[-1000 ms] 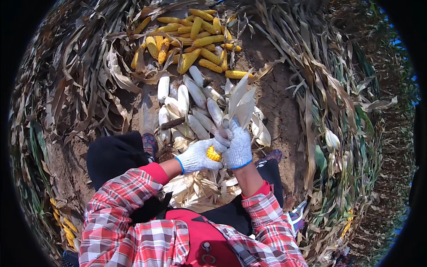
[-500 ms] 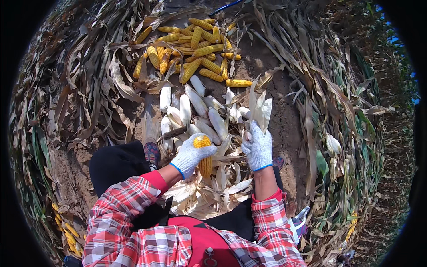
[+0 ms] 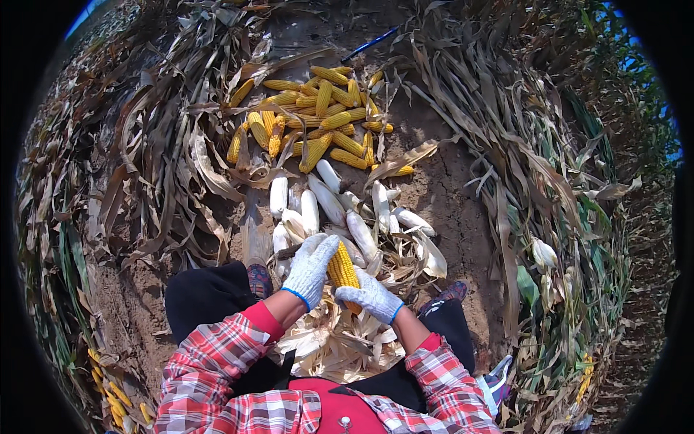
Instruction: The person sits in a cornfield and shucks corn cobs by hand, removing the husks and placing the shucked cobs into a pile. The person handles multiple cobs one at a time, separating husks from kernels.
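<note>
A bare yellow ear of corn is between my two gloved hands, tilted in front of my lap. My left hand, in a white knit glove with a blue cuff, holds its left side. My right hand, gloved alike, is closed around the lower end from the right, its thumb across the kernels. Just beyond lie several ears still in pale husks. A loose pale husk rests to their right. Stripped husks are heaped between my legs, partly hidden by my hands and the ear.
Farther off lies a pile of husked yellow ears. Dry stalks line the left and more stalks the right. A blue rod lies on the soil at the far side. More yellow ears show at lower left.
My right hand has let go of the pale husk, which now lies on the ground, and has come left onto the ear. My view has shifted, so the piles appear lower.
</note>
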Available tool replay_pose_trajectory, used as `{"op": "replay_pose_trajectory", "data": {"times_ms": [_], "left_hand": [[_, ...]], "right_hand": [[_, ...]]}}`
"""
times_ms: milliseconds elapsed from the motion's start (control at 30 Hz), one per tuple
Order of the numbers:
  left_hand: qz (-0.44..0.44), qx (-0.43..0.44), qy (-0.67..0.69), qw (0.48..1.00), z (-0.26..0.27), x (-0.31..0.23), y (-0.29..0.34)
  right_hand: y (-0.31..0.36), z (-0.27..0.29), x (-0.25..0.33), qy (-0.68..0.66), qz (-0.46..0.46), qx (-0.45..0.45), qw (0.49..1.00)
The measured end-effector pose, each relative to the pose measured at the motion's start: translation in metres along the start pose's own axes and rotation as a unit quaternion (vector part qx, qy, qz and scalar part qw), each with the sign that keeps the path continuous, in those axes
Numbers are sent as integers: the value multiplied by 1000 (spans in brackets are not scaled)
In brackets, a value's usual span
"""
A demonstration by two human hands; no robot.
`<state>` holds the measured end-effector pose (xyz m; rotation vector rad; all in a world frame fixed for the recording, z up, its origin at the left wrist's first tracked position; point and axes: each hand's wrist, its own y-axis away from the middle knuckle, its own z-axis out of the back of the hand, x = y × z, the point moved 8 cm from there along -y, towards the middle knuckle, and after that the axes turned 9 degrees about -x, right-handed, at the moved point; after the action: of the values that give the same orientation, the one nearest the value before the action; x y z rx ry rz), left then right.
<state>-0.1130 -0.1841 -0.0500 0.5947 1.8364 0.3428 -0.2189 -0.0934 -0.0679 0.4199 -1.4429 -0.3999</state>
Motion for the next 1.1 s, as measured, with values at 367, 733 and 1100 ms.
{"op": "replay_pose_trajectory", "data": {"times_ms": [367, 733, 1100], "left_hand": [[43, 171, -60, 983, -34, -29, 36], [-21, 308, -288, 906, -54, 12, 66], [-116, 402, -510, 751, -66, 16, 106]], "right_hand": [[-68, 15, -101, -243, -217, -25, 945], [-158, 152, 145, -331, 81, -247, 907], [-126, 158, -104, 207, -147, -227, 940]]}}
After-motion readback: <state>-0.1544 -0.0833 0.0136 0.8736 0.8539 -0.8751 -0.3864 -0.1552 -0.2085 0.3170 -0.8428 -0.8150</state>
